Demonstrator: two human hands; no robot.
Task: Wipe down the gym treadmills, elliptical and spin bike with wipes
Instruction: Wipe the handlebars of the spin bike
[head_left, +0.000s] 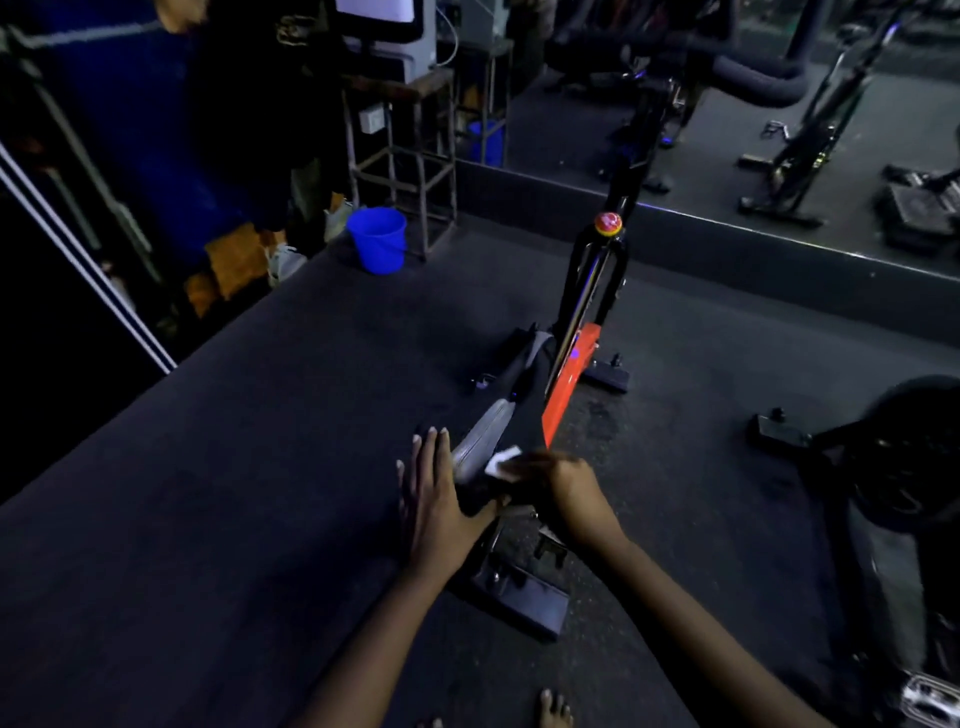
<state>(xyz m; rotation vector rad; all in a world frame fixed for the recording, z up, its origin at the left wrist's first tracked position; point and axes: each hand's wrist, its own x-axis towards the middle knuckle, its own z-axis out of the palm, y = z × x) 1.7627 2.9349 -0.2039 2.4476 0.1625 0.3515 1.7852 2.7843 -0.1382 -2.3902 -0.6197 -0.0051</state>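
Spin bike (567, 382), orange-framed, seen from above on the dark floor (234, 467). The left hand (434, 499), fingers straight and together, lies flat against the left side of the saddle (480, 441). The right hand (569, 491), fingers curled, grips a white wipe (501, 461) pressed to the saddle's top. A blue bucket (376, 239) stands well beyond, and a second bike (904, 467) is at the right.

This is a dimly lit gym. An orange-framed spin bike (566, 374) stands on a dark rubber floor (260, 467), and a second bike (904, 467) stands near the floor's right edge. A wall mirror (727, 130) along the far edge reflects more exercise machines. A blue bucket (376, 239) sits at the far left corner.
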